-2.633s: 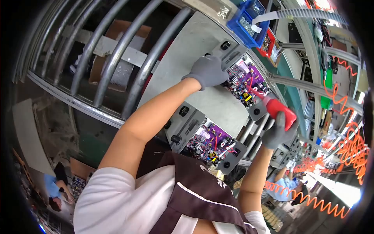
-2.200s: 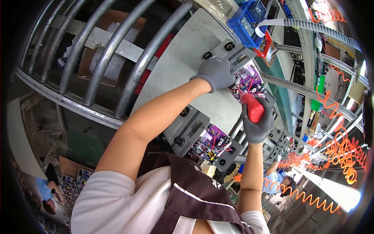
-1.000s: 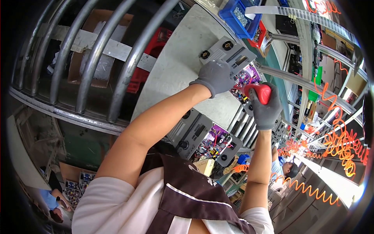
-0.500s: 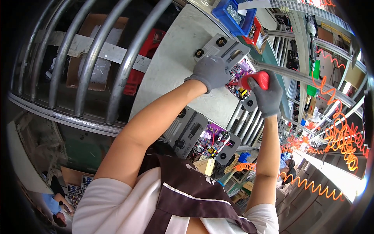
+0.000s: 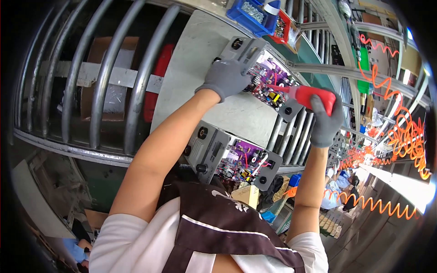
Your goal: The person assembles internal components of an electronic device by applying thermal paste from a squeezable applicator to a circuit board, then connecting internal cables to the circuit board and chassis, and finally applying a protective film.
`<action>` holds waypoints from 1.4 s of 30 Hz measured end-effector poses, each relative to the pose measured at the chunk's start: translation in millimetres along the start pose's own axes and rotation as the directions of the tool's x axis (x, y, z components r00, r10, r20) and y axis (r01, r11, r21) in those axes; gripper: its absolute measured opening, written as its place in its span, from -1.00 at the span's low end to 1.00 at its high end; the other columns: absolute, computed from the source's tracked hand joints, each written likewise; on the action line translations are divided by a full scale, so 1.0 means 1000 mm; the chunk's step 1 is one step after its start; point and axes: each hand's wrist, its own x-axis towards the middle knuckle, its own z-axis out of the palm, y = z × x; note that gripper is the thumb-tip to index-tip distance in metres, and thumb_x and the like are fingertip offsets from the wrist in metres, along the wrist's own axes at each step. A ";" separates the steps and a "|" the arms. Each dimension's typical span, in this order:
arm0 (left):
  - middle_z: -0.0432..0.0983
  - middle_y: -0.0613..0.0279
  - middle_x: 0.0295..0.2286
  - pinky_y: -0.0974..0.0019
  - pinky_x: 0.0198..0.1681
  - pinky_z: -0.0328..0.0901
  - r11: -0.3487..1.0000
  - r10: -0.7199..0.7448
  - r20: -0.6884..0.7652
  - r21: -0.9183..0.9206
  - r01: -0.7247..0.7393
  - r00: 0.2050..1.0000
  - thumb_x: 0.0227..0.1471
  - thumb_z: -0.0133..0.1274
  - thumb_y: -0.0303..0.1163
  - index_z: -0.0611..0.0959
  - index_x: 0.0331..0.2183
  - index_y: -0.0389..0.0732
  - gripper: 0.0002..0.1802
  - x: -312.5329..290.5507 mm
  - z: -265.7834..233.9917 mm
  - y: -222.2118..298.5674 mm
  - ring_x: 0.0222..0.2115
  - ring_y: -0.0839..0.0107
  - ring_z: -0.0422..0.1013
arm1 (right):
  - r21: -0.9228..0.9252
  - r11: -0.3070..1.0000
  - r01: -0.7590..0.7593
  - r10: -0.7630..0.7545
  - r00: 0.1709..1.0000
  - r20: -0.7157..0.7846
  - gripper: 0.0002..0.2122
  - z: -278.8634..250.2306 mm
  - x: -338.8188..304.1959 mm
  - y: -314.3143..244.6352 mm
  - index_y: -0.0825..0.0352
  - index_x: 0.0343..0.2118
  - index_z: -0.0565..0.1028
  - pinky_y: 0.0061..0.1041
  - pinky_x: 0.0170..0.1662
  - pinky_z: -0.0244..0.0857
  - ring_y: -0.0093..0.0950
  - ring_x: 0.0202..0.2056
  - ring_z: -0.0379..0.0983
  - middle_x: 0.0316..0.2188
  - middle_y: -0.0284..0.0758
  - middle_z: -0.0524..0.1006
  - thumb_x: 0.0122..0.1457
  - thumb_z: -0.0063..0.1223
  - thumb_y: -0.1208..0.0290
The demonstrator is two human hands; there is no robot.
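My right hand (image 5: 327,119), in a grey glove, is closed round a red squeeze bottle (image 5: 308,98). Its thin nozzle points left, over the purple circuit board (image 5: 273,68) of an opened electronic unit. That unit's grey end panel (image 5: 241,49) carries round black fittings, and wires and small parts crowd the board. My gloved left hand (image 5: 226,78) is against the unit's near left side, fingers curled in toward the wires; whatever they pinch is hidden. Nearer my body sits a second, similar opened unit (image 5: 232,159), with no hand on it.
Both units are on a pale work board (image 5: 182,75) over metal rollers (image 5: 152,77). Beyond stand a blue bin of screws (image 5: 252,16) and a red bin of small parts (image 5: 282,28). Orange coiled hoses (image 5: 364,207) hang at right. A metal rail (image 5: 332,68) runs past the far unit.
The view has shifted a little. My right hand and the bottle have moved right, the bottle now more level, its nozzle over the board. My left hand stays at the unit.
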 end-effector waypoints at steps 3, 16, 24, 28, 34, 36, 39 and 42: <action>0.58 -0.02 -0.42 0.08 -0.20 0.37 0.999 -0.008 0.055 0.048 0.006 0.998 -0.17 0.02 -0.14 0.68 -0.40 -0.14 -0.67 0.006 -0.004 0.008 -0.33 0.00 0.50 | 0.624 0.743 -0.242 0.407 0.903 -0.135 -0.69 -0.021 -0.028 0.032 0.43 -0.19 0.42 -0.54 -0.44 0.41 -0.46 -0.47 0.50 -0.38 -0.21 0.54 0.10 0.10 0.30; 0.43 0.21 -0.73 0.37 -0.70 0.28 0.991 -0.110 0.063 -0.071 0.114 0.992 -0.06 0.02 -0.28 0.56 -0.44 -0.33 -0.73 -0.005 0.000 0.002 -0.75 0.49 0.39 | 0.870 0.456 -0.186 0.696 0.684 -0.218 -0.63 -0.030 -0.111 0.110 0.46 -0.14 0.39 -0.58 -0.50 0.41 -0.48 -0.48 0.48 -0.37 -0.23 0.49 0.07 0.16 0.31; 0.43 0.22 -0.66 0.36 -0.66 0.27 0.984 -0.134 -0.013 -0.123 0.132 0.991 -0.14 0.05 -0.45 0.52 -0.30 -0.34 -0.73 -0.049 0.018 -0.021 -0.71 0.53 0.36 | 0.642 0.664 -0.383 0.602 0.783 -0.155 -0.58 -0.003 -0.110 0.101 0.41 -0.16 0.40 -0.61 -0.33 0.37 -0.58 -0.36 0.42 -0.32 -0.30 0.48 -0.04 0.33 0.36; 0.41 0.17 -0.61 0.33 -0.55 0.21 0.989 -0.071 -0.070 -0.138 0.060 0.995 -0.19 0.07 -0.45 0.50 -0.37 -0.32 -0.76 -0.055 0.022 -0.037 -0.65 0.49 0.29 | 0.599 0.698 -0.392 0.547 0.832 -0.093 -0.57 0.009 -0.107 0.095 0.41 -0.15 0.40 -0.58 -0.25 0.35 -0.56 -0.31 0.42 -0.32 -0.32 0.49 -0.05 0.33 0.36; 0.35 0.16 -0.63 0.29 -0.54 0.21 0.992 -0.098 -0.052 -0.084 0.094 0.994 -0.22 0.09 -0.43 0.51 -0.40 -0.30 -0.76 -0.055 0.020 -0.036 -0.66 0.42 0.28 | 0.622 0.681 -0.386 0.527 0.848 -0.051 -0.56 0.020 -0.106 0.096 0.38 -0.15 0.39 -0.52 -0.17 0.35 -0.52 -0.27 0.43 -0.30 -0.30 0.49 -0.07 0.34 0.38; 0.35 0.16 -0.63 0.29 -0.54 0.21 0.992 -0.105 -0.052 -0.074 0.101 0.993 -0.22 0.09 -0.42 0.51 -0.40 -0.30 -0.76 -0.056 0.020 -0.033 -0.66 0.41 0.28 | 0.514 0.759 -0.400 0.469 0.883 -0.004 -0.54 0.017 -0.103 0.095 0.44 -0.10 0.37 -0.52 -0.15 0.37 -0.51 -0.22 0.45 -0.26 -0.26 0.52 -0.04 0.32 0.43; 0.34 0.16 -0.62 0.28 -0.54 0.21 0.993 -0.101 -0.058 -0.059 0.098 0.993 -0.23 0.10 -0.41 0.51 -0.40 -0.30 -0.75 -0.058 0.021 -0.035 -0.66 0.39 0.28 | 0.372 0.875 -0.310 0.324 0.946 0.027 -0.56 0.007 -0.095 0.079 0.43 -0.12 0.38 -0.48 -0.12 0.38 -0.47 -0.22 0.48 -0.24 -0.22 0.55 -0.06 0.32 0.46; 0.33 0.15 -0.61 0.27 -0.54 0.21 0.996 -0.082 -0.063 -0.051 0.079 0.995 -0.25 0.10 -0.40 0.50 -0.40 -0.31 -0.73 -0.057 0.022 -0.040 -0.65 0.37 0.27 | 0.267 0.944 -0.194 0.210 0.977 -0.030 -0.58 0.008 -0.098 0.077 0.42 -0.14 0.39 -0.46 -0.11 0.38 -0.44 -0.21 0.50 -0.20 -0.18 0.55 -0.06 0.31 0.48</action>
